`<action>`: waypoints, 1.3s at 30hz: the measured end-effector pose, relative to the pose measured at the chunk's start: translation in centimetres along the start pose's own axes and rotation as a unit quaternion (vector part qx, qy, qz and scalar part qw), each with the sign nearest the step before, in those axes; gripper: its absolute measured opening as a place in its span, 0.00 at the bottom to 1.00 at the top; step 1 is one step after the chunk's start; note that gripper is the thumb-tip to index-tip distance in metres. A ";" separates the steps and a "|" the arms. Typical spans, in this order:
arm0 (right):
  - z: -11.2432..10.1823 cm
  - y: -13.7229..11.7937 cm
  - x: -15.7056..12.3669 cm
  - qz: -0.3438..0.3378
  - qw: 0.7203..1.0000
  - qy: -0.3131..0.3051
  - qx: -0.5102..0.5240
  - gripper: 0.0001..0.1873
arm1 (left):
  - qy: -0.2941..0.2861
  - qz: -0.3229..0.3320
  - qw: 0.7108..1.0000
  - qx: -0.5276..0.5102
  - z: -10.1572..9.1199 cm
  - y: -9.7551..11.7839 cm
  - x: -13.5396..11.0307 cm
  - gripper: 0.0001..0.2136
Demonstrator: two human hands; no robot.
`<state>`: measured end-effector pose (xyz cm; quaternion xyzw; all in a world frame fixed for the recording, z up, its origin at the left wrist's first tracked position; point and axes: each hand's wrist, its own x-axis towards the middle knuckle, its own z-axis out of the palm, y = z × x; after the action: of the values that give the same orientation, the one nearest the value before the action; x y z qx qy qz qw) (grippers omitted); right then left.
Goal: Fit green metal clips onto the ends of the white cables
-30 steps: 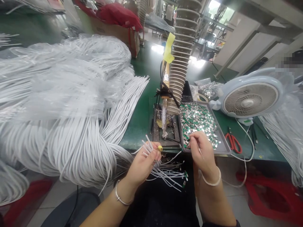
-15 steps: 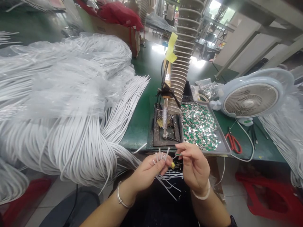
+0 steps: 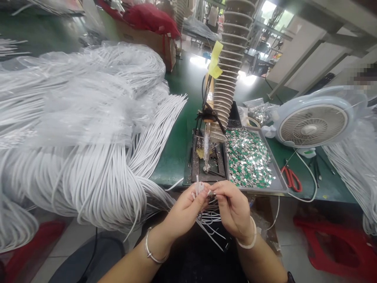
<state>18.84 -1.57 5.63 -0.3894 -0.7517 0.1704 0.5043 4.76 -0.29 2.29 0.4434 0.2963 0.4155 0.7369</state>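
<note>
A bunch of white cables [image 3: 197,184] is gripped in my left hand [image 3: 188,204], several ends standing up above the thumb and fingers. Their other lengths [image 3: 210,228] hang below the hands over my dark clothing. My right hand [image 3: 234,208] is closed in a pinch, its thumb and index finger meeting the left fingertips at a short white cable end. Whatever lies inside that pinch is hidden by the fingers. Just beyond both hands, a soldering iron [image 3: 207,145] is fixed tip-down above a dark stand [image 3: 194,169] littered with solder bits.
Right of the iron, a grey tray [image 3: 278,177] holds many small green-and-metal connector boards [image 3: 249,157]. Red-handled scissors [image 3: 291,179] and a fan [image 3: 312,122] stand farther right. A large cable heap [image 3: 103,184] covers the left. A ribbed duct [image 3: 232,59] rises behind the iron.
My right hand has moved left to meet the left fingertips. The small green board seen in its fingers and the yellow bit by my left hand are now out of sight.
</note>
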 end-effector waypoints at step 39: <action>2.0 0.8 -0.4 0.148 0.985 0.086 -0.035 0.07 | 0.191 0.028 0.981 0.019 1.4 1.6 0.7 0.07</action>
<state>17.46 -1.13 4.03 -0.5270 -0.6453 0.1823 0.5222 5.66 0.15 4.27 0.3778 0.4271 0.5073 0.6461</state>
